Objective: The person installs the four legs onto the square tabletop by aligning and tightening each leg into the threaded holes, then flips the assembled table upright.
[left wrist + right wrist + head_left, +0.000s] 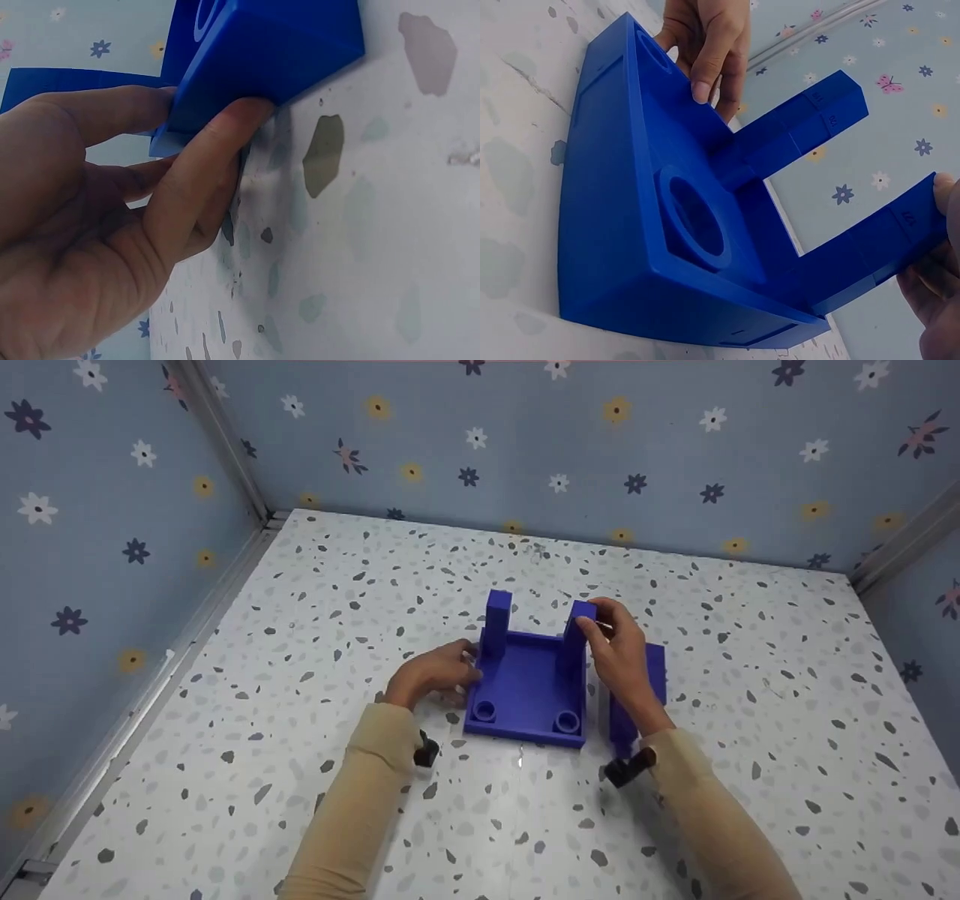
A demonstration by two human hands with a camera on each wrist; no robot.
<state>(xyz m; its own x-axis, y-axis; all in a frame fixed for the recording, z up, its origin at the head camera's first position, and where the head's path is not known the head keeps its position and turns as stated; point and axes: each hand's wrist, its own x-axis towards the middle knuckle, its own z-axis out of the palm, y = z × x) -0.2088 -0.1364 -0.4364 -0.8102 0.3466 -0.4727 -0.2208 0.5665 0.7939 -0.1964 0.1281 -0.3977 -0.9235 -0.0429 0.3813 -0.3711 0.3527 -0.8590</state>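
A blue square base (pixel 529 682) with a raised rim lies on the table, its hollow side up. Two upright square-topped posts stand at its far corners, the left post (pixel 496 622) and the right post (pixel 574 649). Round sockets (pixel 669 221) sit at both near corners. My left hand (pixel 431 671) holds the base by its left wall, thumb over the rim and fingers outside. Near its top, the right post is pinched between thumb and fingers of my right hand (pixel 622 652). Printed markings show on both posts in the right wrist view.
Just right of the base, partly hidden under my right forearm, lie more blue pieces (pixel 655 664). The speckled white table (pixel 360 592) meets flower-patterned walls (pixel 525 442) at the back and sides.
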